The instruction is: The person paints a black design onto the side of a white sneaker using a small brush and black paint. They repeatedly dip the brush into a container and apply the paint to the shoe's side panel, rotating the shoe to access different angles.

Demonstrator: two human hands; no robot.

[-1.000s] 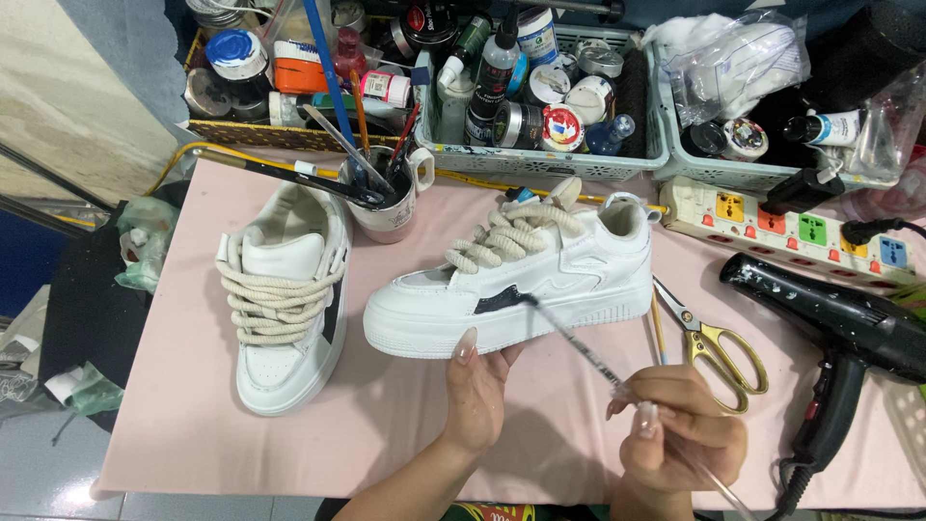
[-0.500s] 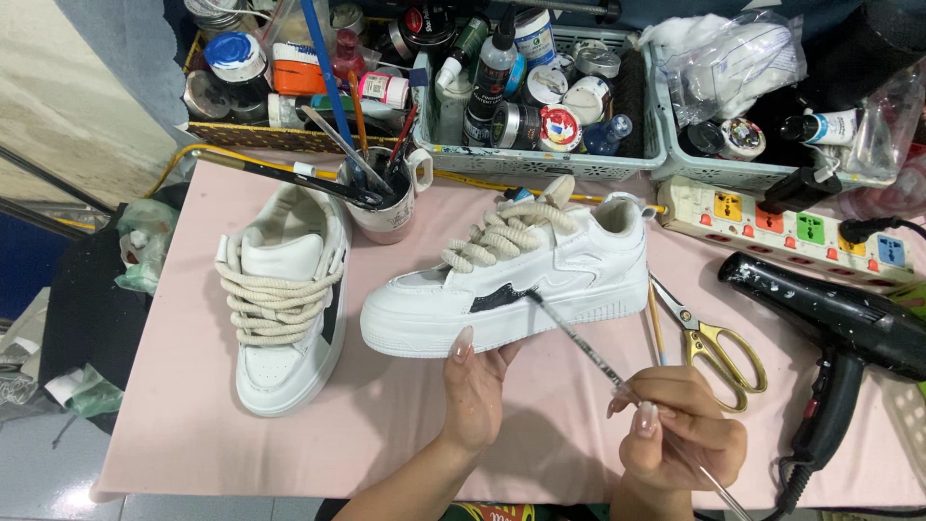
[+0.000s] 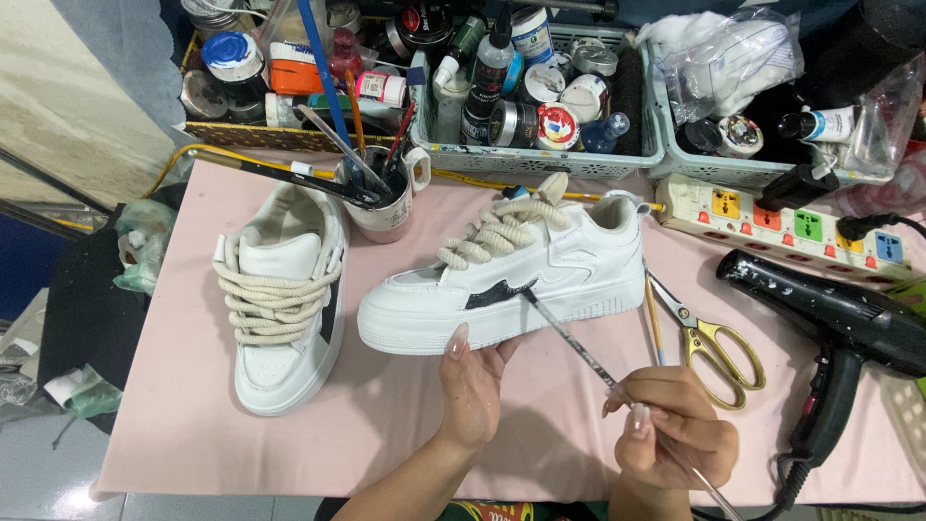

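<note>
At centre frame, the left hand [image 3: 473, 386] braces its fingers against the sole of the white sneaker [image 3: 511, 280] lying on its side on the pink table [image 3: 174, 425]. The right hand [image 3: 675, 439], lower right, pinches a thin paintbrush [image 3: 569, 333] whose tip touches the sneaker's black side panel.

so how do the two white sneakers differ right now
The side-on sneaker lies crosswise, its side toward the camera; the other sneaker points toe toward the person, seen from above. The left hand steadies the side-on sneaker at its sole while the brush in the right hand meets its black side patch; the other sneaker lies untouched. Both are white with thick cream laces.
</note>
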